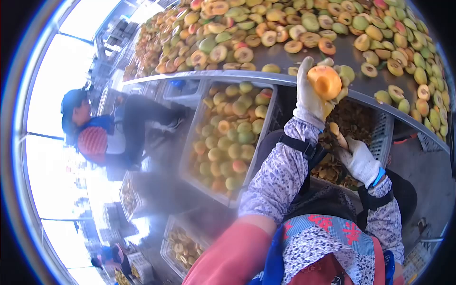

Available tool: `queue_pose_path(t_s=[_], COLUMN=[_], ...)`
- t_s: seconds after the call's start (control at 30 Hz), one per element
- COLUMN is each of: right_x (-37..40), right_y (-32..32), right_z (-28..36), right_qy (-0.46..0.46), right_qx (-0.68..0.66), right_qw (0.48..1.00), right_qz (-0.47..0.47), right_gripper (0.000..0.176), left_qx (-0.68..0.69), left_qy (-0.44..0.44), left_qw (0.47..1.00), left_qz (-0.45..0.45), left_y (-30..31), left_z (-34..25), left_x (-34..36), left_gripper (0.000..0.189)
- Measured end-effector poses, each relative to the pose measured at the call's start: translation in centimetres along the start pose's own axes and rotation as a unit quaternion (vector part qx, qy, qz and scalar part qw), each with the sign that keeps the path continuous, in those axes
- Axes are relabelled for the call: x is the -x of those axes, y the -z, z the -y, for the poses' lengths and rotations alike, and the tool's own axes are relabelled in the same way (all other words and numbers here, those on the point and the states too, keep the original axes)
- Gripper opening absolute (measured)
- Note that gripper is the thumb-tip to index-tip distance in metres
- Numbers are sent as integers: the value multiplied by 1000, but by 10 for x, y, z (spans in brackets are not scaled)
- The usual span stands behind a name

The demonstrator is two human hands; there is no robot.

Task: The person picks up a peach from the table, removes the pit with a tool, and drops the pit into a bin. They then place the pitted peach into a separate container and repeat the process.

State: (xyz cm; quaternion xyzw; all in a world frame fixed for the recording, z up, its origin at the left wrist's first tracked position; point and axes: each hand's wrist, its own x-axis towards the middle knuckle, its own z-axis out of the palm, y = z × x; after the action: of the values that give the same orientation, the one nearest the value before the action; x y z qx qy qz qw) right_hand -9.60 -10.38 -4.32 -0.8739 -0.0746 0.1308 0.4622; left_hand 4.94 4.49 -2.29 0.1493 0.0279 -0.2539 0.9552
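A big table (343,51) is covered with cut peaches. Under its edge sits a big box (189,142) full of whole peaches. Next to it is a darker box (381,137) with scraps inside. The left arm reaches up to the table's edge. The left hand (308,97) wears a white glove, and its fingers are wrapped around a peach half (324,81), cut side facing us. The right hand (361,161), gloved too, is lower, near the body, over the scrap box. Its fingers are closed on a small orange piece (336,134) that pokes up. Another person (90,130) sits far off on the left.
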Motion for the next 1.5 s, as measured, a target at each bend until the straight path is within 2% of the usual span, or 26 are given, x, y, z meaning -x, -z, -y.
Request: queue_pose_path(t_s=[0.03, 0.07, 0.1, 0.23, 0.27, 0.3, 0.33, 0.4, 0.5, 0.53, 0.57, 0.6, 0.63, 0.77, 0.8, 0.83, 0.87, 0.93, 1.03, 1.13, 1.23, 1.33, 1.37, 1.43, 1.47, 1.5], right_x=[1, 2, 4, 3, 1, 0, -1, -6, -9, -11, -13, -16, -19, -20, -20, -17, -17, -14, -8, -3, 4, 10, 12, 16, 17, 19], right_y=[-2, -8, -9, -14, -15, -17, -19, -23, -30, -33, -36, -37, -40, -41, -38, -34, -29, -21, -11, -8, 1, 9, 12, 18, 19, 18], right_z=[5, -14, -30, -32, -32, -34, -36, -33, -31, -30, -28, -27, -27, -25, -24, -23, -17, -8, 1, 4, 8, 6, 7, 9, 9, 7], right_qy=[-112, -121, -165, -147, -151, -149, -156, -191, -214, -219, -220, -223, -232, -181, -156, -133, -157, -170, -131, -111, -102, -100, -98, -96, -93, -96], right_qx=[92, 255, 302, 295, 283, 283, 270, 241, 243, 245, 246, 247, 250, 236, 232, 228, 231, 232, 212, 204, 196, 180, 175, 168, 163, 159], right_qw=[989, 959, 938, 944, 947, 947, 950, 951, 946, 944, 944, 943, 940, 955, 960, 964, 960, 957, 966, 968, 970, 970, 971, 971, 972, 973], right_qz=[12, 5, 39, 1, -15, -16, -14, 6, 20, 19, 25, 30, 24, 20, 4, -13, -17, -27, -71, -92, -106, -127, -134, -137, -138, -138], right_gripper=[31, 30, 33, 34, 34, 34, 34, 33, 32, 32, 32, 33, 33, 35, 36, 37, 38, 38, 35, 36, 35, 34, 33, 33, 33, 33], left_qx=[4, -47, -98, -250, -481, -683, -818, -897, -609, -609, -843, -922, -861, -909, -941, -908, -885, -822, -673, -772, -844, -940, -941, -935, -947, -948], left_qy=[-14, -65, -112, -188, -320, -342, -378, -226, -214, -211, -96, 31, -65, -56, -156, -145, -70, -216, -436, -421, -275, -130, -128, 10, 74, 77], left_qw=[1000, 995, 984, 932, 805, 632, 407, 227, 512, 516, 180, -189, 80, 39, -83, 199, 209, 269, 486, 470, 454, 300, 298, 327, 274, 271], left_qz=[-5, -53, -103, -181, -136, -131, -147, -305, -566, -564, -497, -335, -498, -411, -288, -339, -410, -454, -347, -77, -75, -101, -96, -134, -151, -149], left_y=[-2, -8, -11, 16, 66, 97, 127, 175, 179, 217, 282, 320, 304, 260, 293, 277, 226, 175, 81, -2, -44, -38, -39, -43, -49, -49], left_z=[-12, -23, -36, -112, -144, -172, -199, -254, -277, -285, -298, -301, -275, -281, -305, -310, -296, -265, -205, -131, -97, -91, -84, -68, -61, -55], left_x=[2, 8, 13, 59, 62, 76, 89, 121, 129, 133, 136, 135, 122, 128, 131, 127, 107, 85, 48, 4, -76, -153, -160, -169, -174, -170], left_gripper=[45, 47, 48, 47, 44, 40, 37, 36, 47, 47, 50, 53, 63, 58, 48, 54, 57, 59, 49, 37, 36, 49, 49, 52, 52, 52])
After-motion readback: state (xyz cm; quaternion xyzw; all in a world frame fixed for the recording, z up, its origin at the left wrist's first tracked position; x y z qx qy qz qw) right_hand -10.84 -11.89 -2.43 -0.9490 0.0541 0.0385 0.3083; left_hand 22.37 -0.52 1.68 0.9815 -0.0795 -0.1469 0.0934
